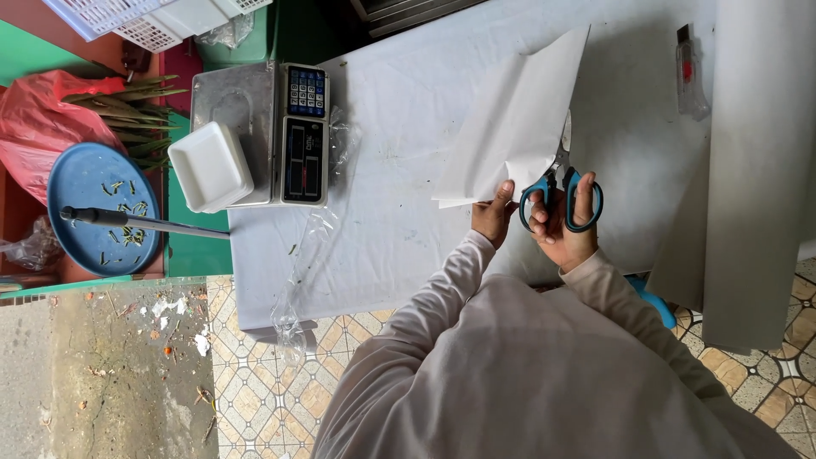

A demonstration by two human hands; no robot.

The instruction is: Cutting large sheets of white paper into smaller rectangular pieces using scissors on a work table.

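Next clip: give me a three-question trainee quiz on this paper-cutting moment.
1. True or false: the right hand holds the blue-handled scissors.
2. What does the left hand grip: A) the white foam tray, B) the white paper sheet, C) the weighing scale?
3. What lies on the blue round lid at the left?

Key: 1 true; 2 B; 3 green leaf scraps and a metal rod with a dark grip.

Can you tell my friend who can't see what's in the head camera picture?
A right hand cuts a white paper sheet with blue-handled scissors while the left hand grips its edge, over a white-covered table bearing a grey weighing scale.
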